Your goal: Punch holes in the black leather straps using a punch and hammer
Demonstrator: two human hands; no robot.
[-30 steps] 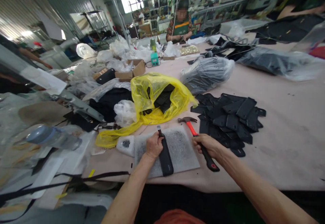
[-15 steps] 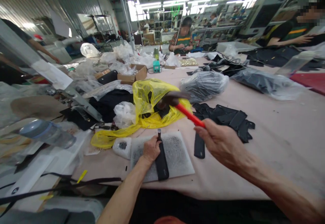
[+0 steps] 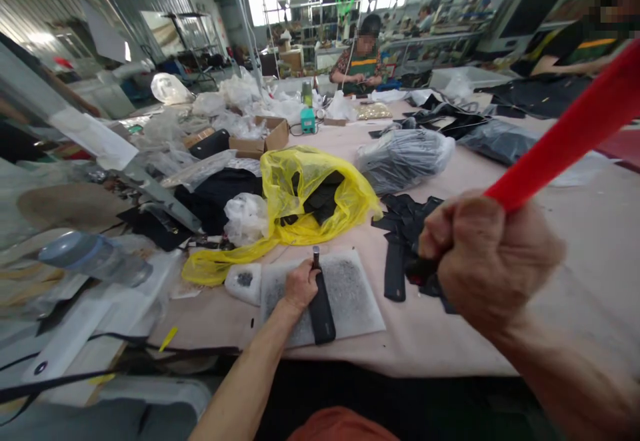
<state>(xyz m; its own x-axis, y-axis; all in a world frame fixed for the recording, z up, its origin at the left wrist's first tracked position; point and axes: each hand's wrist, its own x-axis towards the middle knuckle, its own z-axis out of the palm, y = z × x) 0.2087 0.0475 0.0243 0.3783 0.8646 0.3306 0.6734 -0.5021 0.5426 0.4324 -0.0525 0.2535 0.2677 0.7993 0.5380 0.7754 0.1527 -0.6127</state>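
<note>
Left hand (image 3: 299,286) pinning strap (image 3: 321,308) and upright punch (image 3: 316,255) on white pad (image 3: 350,291) at counter (image 3: 575,294) edge, right hand (image 3: 487,261) fisted around red hammer handle (image 3: 575,131), raised high, seemingly to strike.

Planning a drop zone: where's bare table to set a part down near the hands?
Bare table runs right of the black pieces, behind the right hand gripping the hammer. A narrow strip lies between white pad and pieces. Left of the left hand is crowded: yellow bag, water bottle, straps.
</note>
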